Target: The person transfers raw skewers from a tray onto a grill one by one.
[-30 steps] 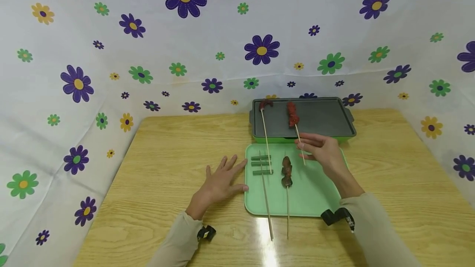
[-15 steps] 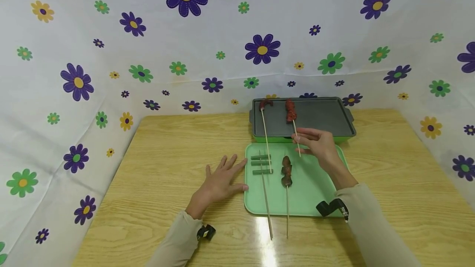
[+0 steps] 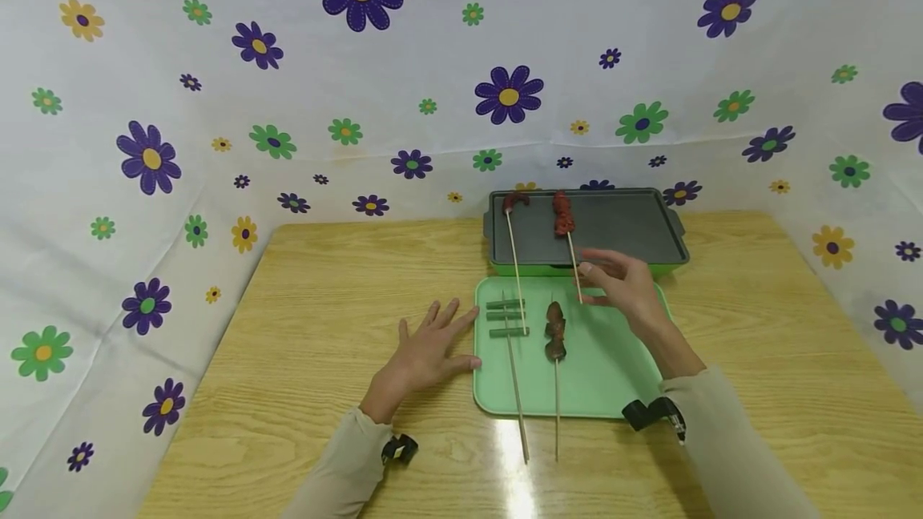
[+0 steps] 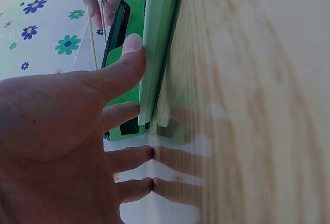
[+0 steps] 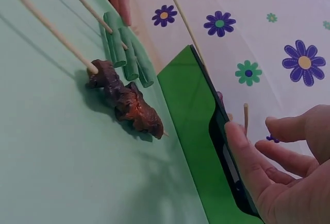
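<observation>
My right hand point(image 3: 627, 295) hovers beside the front of the griddle point(image 3: 627, 227), thumb and fingers spread apart. Just left of its fingertips is the bare stick of a red meat skewer point(image 3: 564, 219), whose meat lies on the griddle plate. In the right wrist view that hand's fingers point(image 5: 291, 157) pinch nothing, and a stick end point(image 5: 246, 118) shows past the thumb. My left hand point(image 3: 425, 355) rests on the table with fingers spread, its thumb at the left rim of the light green tray point(image 3: 606, 383).
A dark red curled skewer point(image 3: 515, 203) lies at the griddle's left, its stick reaching over the tray. On the tray are a brown meat skewer point(image 3: 555, 335) and a skewer of green tube-like pieces point(image 3: 509, 333), sticks overhanging the front edge. A flowered cloth point(image 3: 418, 102) hangs behind.
My right hand has moved the red meat skewer left and farther onto the griddle, then let go of its stick and drawn slightly right. The left hand stays in place.
</observation>
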The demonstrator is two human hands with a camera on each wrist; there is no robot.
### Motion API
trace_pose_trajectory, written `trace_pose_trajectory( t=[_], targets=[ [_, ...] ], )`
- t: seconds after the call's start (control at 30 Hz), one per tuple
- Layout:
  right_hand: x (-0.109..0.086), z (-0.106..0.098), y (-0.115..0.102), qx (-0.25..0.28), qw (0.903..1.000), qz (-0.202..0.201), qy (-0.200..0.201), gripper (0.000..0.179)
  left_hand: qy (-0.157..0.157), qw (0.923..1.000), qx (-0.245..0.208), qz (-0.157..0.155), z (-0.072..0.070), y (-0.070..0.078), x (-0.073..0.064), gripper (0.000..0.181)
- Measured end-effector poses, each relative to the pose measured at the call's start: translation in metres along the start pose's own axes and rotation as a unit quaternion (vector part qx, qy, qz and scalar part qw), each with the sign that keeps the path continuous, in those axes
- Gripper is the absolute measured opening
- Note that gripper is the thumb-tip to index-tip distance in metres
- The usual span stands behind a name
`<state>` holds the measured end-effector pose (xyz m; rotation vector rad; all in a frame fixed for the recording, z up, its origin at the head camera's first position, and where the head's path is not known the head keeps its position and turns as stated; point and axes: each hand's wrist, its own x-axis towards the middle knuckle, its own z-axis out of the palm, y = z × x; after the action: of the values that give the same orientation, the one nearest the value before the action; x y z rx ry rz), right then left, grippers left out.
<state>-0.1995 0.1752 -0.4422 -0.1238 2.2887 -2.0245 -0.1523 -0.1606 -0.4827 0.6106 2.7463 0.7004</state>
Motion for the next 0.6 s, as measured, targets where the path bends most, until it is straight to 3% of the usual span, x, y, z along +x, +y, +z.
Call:
trace_pose_trajectory(
  t=[0.27,0.6],
  targets=[
    [-0.039,-0.003,0.002,-0.042,0.9988,-0.018,0.019,0.05,-0.002,0.9999,0.009,-0.005,-0.002,-0.001,0.0,0.078],
    [-0.089,0.0,0.014,-0.025,0.9983,0.022,-0.048,0.051,-0.006,0.9999,0.007,-0.009,-0.002,0.002,-0.001,0.078]
  ],
)
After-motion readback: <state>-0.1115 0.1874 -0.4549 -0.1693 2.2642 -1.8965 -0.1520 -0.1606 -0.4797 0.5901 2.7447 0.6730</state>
